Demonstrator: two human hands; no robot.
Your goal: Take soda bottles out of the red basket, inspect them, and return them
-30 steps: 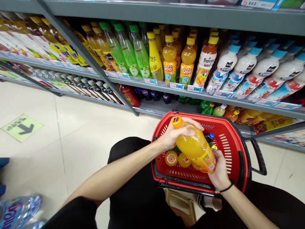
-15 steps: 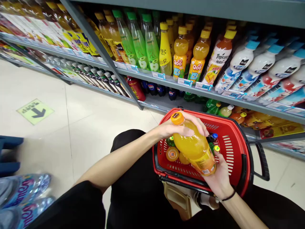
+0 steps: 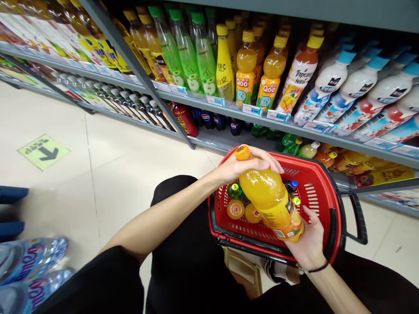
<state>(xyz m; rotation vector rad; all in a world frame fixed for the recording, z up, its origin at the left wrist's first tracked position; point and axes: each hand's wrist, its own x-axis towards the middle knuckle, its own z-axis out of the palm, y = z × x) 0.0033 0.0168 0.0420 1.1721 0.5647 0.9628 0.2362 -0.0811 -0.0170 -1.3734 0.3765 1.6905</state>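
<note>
Pale floor tiles [image 3: 114,148] and a big grey shelf [image 3: 294,13] full of drinks are all around. A big plastic bottle of orange drink [image 3: 265,187] is up over a red plastic basket [image 3: 324,192] with holes in its sides. The bottle leans on a slant. Its orange cap [image 3: 242,152] points away and to the left, and its bottom points back and to the right.

The left hand [image 3: 240,168] grips the top part, just by the cap. The right hand [image 3: 307,244] is cupped in a loose grip around the bottom. So the left hand is nearer the cap, and the right hand is nearer the base. The bottle lies between them. Some left fingers are hard to see behind it, and the base hides part of the right palm.

Down in the basket are two round orange tops [image 3: 235,209], a green bottle with a yellow cap [image 3: 235,187] and a dark bottle with a blue cap [image 3: 293,184]. The big bottle covers some of what is under it, so I can't tell how many there are.

Farther out, green bottles [image 3: 203,61] and white bottles with blue caps [image 3: 330,83] stand in rows. Clear bottles with purple letters [image 3: 29,261] are cut off at the left edge.
</note>
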